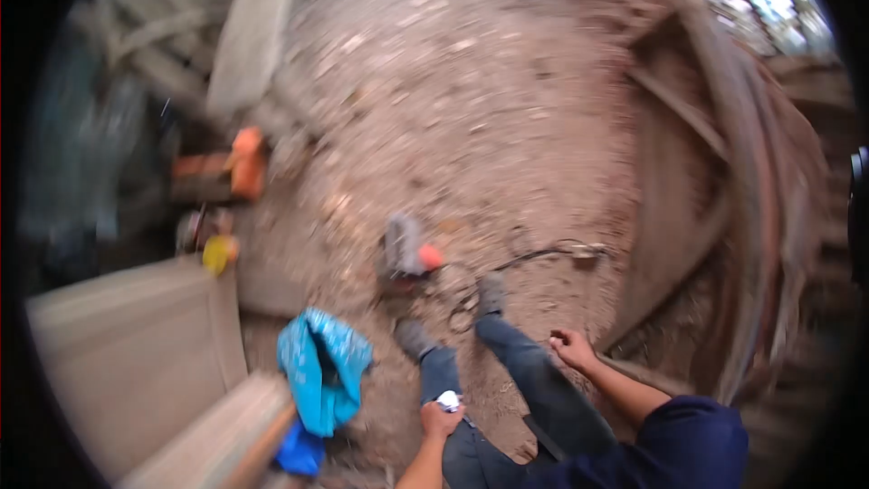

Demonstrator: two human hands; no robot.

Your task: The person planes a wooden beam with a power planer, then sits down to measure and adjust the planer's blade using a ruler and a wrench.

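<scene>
Two hands: left hand (pixel 440 418) closed around a small white object (pixel 449 399) above the thigh; right hand (pixel 572 349) curled shut, contents hidden
Handling: object looks light, small, probably stiff; pinch its middle with fingertips; too blurred to name
Beyond: blue cloth (pixel 324 371) beside a plank (pixel 226 426); farther, grey tool (pixel 405 246) on dirt (pixel 471 109)
</scene>
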